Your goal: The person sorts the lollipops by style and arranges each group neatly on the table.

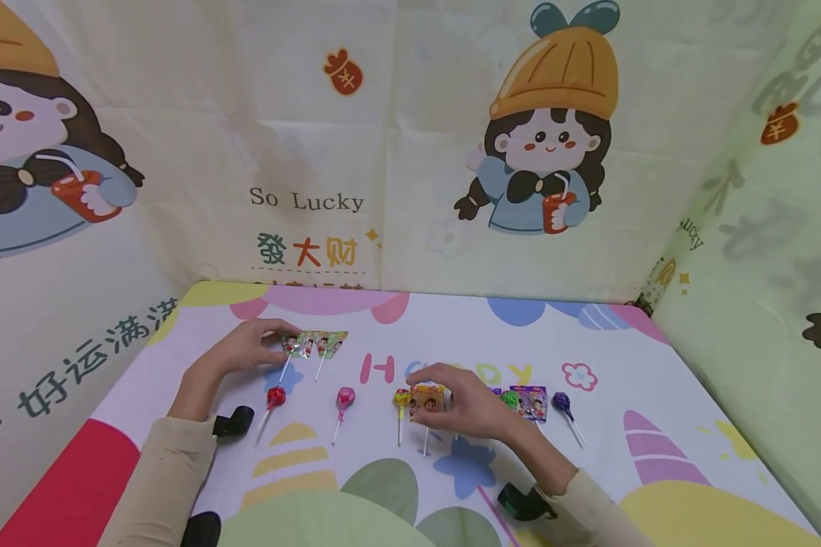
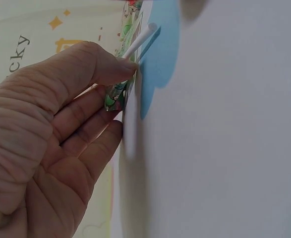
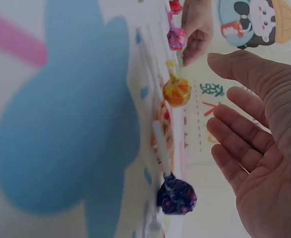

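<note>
My left hand [image 1: 249, 348] pinches the edge of a flat green-wrapped lollipop [image 2: 115, 96] between thumb and fingers, its white stick pointing out past the thumb. A second green-wrapped lollipop [image 1: 331, 344] lies just to the right of it. Over the row of lollipops hovers my right hand [image 1: 475, 403], thumb and fingers spread apart and nothing between them in the right wrist view. Nearest to it are an orange flat-wrapped lollipop [image 1: 427, 399] and a yellow round one [image 3: 177, 92]. A dark purple round lollipop [image 3: 177, 196] also shows below that hand's fingers.
Left of the right hand lie a red lollipop [image 1: 276, 396] and a pink one [image 1: 345, 397]. To its right are a green one [image 1: 509, 399], a purple flat-wrapped one [image 1: 534, 403] and a dark blue-purple one [image 1: 561, 403]. A printed cloth wall [image 1: 424, 258] stands behind the table.
</note>
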A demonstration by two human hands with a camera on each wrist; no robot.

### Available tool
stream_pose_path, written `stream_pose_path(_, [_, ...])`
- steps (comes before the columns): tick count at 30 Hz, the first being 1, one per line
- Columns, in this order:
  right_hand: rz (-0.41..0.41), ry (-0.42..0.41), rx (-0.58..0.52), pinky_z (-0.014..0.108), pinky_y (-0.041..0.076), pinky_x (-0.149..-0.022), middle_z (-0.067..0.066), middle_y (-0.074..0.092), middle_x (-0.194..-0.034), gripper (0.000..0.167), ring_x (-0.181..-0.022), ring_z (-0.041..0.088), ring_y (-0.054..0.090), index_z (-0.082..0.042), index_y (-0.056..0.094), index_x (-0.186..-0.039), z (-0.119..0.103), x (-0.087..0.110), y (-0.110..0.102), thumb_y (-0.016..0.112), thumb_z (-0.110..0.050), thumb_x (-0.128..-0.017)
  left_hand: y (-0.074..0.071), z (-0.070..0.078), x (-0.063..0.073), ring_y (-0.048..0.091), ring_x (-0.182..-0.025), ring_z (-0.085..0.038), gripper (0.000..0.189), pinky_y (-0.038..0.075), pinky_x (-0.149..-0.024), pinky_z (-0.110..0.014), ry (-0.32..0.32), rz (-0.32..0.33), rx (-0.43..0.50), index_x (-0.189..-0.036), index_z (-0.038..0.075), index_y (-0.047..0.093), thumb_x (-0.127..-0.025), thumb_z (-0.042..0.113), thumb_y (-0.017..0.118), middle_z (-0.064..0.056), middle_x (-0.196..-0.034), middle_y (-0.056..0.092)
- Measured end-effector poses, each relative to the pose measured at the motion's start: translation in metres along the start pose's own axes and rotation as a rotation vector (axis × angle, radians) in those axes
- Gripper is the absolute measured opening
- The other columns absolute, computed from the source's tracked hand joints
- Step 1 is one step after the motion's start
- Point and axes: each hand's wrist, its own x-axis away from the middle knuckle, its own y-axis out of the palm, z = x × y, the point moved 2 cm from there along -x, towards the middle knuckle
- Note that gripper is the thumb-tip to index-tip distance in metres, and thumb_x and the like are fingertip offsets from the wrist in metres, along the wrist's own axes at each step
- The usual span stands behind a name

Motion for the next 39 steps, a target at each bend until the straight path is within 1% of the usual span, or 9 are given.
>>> stream_pose_path(5, [-0.017, 0.024, 0.021, 0.05, 0.053, -0.104, -0.002, 0.065, -0.132, 0.049, -0.123, 0.02, 0.06, -0.013, 0.065, -0.134, 0.005, 0.004, 0.0, 0.081, -0.023, -0.089, 0.0, -0.001, -0.003, 0.052, -0.132, -0.04, 0.043, 0.044, -0.111, -0.055, 0.011, 0.004, -0.013, -0.128, 0.01, 0.07, -0.086, 0.009, 0.08, -0.016, -0.134, 0.064])
stream_pose_path(8, [-0.031, 0.04, 0.034, 0.05, 0.053, -0.104, -0.001, 0.065, -0.132, 0.05, -0.121, 0.021, 0.06, -0.015, 0.064, -0.135, 0.008, 0.005, 0.0, 0.081, -0.024, -0.089, 0.0, -0.001, -0.003, 0.052, -0.132, -0.039, 0.043, 0.044, -0.111, -0.055, 0.004, 0.008, -0.02, -0.128, 0.01, 0.07, -0.086, 0.009, 0.081, -0.016, -0.135, 0.064])
stream_pose_path(13, [-0.04, 0.039, 0.073, 0.046, 0.054, -0.102, 0.001, 0.065, -0.129, 0.05, -0.117, 0.02, 0.06, -0.014, 0.064, -0.136, 0.013, 0.006, 0.0, 0.081, -0.021, -0.089, 0.001, -0.002, -0.004, 0.051, -0.132, -0.039, 0.043, 0.044, -0.111, -0.055, 0.002, 0.012, -0.018, -0.128, 0.011, 0.07, -0.086, 0.01, 0.081, -0.015, -0.135, 0.064])
stream_pose_path(16, [-0.047, 0.027, 0.101, 0.042, 0.054, -0.103, 0.002, 0.066, -0.128, 0.048, -0.116, 0.019, 0.061, -0.012, 0.065, -0.134, 0.016, 0.006, 0.001, 0.08, -0.019, -0.089, 0.0, -0.003, -0.004, 0.053, -0.131, -0.039, 0.042, 0.044, -0.111, -0.055, 0.023, 0.012, -0.012, -0.127, 0.01, 0.071, -0.086, 0.008, 0.08, -0.015, -0.133, 0.065])
stream_pose_path(19, [-0.065, 0.044, 0.131, 0.039, 0.054, -0.102, 0.001, 0.066, -0.126, 0.046, -0.114, 0.017, 0.061, -0.012, 0.066, -0.133, 0.018, 0.005, 0.001, 0.079, -0.018, -0.089, 0.0, -0.002, -0.004, 0.054, -0.13, -0.039, 0.041, 0.044, -0.11, -0.054, 0.037, 0.011, -0.002, -0.126, 0.009, 0.071, -0.085, 0.006, 0.08, -0.015, -0.132, 0.066])
stream_pose_path(25, [-0.107, 0.074, 0.199, 0.035, 0.054, -0.098, -0.003, 0.065, -0.126, 0.044, -0.108, 0.012, 0.058, -0.014, 0.067, -0.131, 0.02, 0.002, 0.002, 0.078, -0.022, -0.09, -0.001, -0.001, -0.003, 0.053, -0.13, -0.039, 0.042, 0.044, -0.11, -0.054, 0.017, 0.009, -0.007, -0.127, 0.01, 0.071, -0.086, 0.007, 0.08, -0.016, -0.133, 0.065])
stream_pose_path(30, [-0.125, 0.077, 0.252, 0.037, 0.055, -0.098, -0.002, 0.064, -0.125, 0.045, -0.108, 0.013, 0.058, -0.014, 0.067, -0.13, 0.02, 0.0, 0.001, 0.08, -0.024, -0.088, 0.001, -0.002, -0.003, 0.052, -0.131, -0.04, 0.043, 0.044, -0.111, -0.054, 0.005, 0.008, -0.007, -0.127, 0.01, 0.07, -0.086, 0.008, 0.081, -0.016, -0.134, 0.064])
stream_pose_path(36, [-0.145, 0.113, 0.3, 0.041, 0.053, -0.103, -0.002, 0.066, -0.124, 0.047, -0.113, 0.015, 0.058, -0.014, 0.068, -0.13, 0.02, -0.002, 0.001, 0.08, -0.026, -0.086, 0.001, -0.002, -0.003, 0.052, -0.132, -0.04, 0.043, 0.044, -0.11, -0.054, 0.012, 0.012, -0.006, -0.128, 0.01, 0.07, -0.086, 0.009, 0.081, -0.016, -0.135, 0.064])
stream_pose_path(39, [-0.147, 0.113, 0.328, 0.041, 0.054, -0.102, -0.002, 0.066, -0.123, 0.047, -0.112, 0.016, 0.058, -0.015, 0.069, -0.128, 0.02, -0.004, 0.002, 0.08, -0.027, -0.084, 0.001, -0.002, -0.003, 0.052, -0.132, -0.04, 0.043, 0.044, -0.111, -0.054, 0.017, 0.012, -0.007, -0.128, 0.01, 0.07, -0.086, 0.01, 0.081, -0.016, -0.135, 0.064])
